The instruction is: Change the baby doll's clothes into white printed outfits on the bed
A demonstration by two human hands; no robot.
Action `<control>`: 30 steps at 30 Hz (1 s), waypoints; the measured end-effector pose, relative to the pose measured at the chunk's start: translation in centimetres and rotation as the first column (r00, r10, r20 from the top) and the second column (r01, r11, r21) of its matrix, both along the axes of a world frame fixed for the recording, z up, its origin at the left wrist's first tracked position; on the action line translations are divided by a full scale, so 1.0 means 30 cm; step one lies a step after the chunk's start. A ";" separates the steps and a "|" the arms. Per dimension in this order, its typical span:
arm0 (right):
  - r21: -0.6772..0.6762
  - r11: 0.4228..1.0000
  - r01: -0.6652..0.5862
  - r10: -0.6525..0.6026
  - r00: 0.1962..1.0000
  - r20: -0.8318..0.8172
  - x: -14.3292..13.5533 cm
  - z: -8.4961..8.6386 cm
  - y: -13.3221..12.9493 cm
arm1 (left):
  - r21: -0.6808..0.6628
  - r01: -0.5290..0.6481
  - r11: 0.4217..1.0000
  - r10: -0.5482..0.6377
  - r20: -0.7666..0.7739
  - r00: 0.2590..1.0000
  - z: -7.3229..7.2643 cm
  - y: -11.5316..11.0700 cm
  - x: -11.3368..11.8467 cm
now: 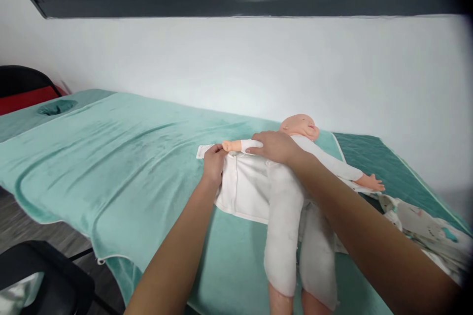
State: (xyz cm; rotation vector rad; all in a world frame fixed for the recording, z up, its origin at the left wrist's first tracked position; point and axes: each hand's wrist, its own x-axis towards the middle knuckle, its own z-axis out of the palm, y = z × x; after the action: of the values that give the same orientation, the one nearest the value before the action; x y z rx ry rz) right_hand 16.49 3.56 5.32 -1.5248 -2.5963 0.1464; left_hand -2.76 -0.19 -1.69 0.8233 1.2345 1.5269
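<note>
A baby doll [284, 206] with a white cloth body lies on its back, its head toward the wall. Beneath and to the left of it is a spread white garment [246, 187]. My left hand [215, 160] is closed on the garment by its sleeve, right beside the doll's small hand [231, 145]. My right hand [275, 146] wraps round the doll's white upper arm near the shoulder. The doll's other arm [347, 170] stretches out to the right.
A green sheet [129, 157] covers the bed. Patterned cloths [424, 226] lie at the right. A black chair [44, 275] stands at the lower left, and a red and black seat [27, 93] at the far left. The white wall [221, 64] runs behind the bed.
</note>
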 end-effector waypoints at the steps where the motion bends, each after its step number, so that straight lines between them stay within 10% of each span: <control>1: -0.002 1.000 0.002 -0.002 1.000 0.008 0.002 -0.002 0.002 | -0.009 -0.024 1.000 0.024 0.003 1.000 0.001 0.000 -0.002; 11: 0.009 0.997 0.082 -0.083 0.977 0.196 0.008 -0.013 -0.002 | 0.079 -0.126 0.989 0.142 -0.246 0.959 -0.017 -0.007 0.007; 20: 0.168 0.982 0.086 -0.120 0.972 0.201 -0.064 -0.073 0.000 | 0.226 0.309 0.924 -0.067 -0.700 0.711 -0.023 -0.030 0.058; 26: 0.173 0.981 0.086 -0.114 0.981 0.155 -0.069 -0.071 -0.006 | 0.290 -0.007 0.957 0.251 -0.814 0.524 -0.043 -0.019 0.043; 30: 0.175 0.981 0.084 -0.110 0.984 0.140 -0.060 -0.070 -0.009 | 0.221 -0.107 0.969 0.245 -0.897 0.367 -0.057 -0.012 0.039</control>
State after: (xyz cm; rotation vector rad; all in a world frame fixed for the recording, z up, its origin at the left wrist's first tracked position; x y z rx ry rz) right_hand 14.69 3.29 3.23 -1.6544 -2.5591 -0.2001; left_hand -1.59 -0.54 -3.42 1.8521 2.1034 1.2746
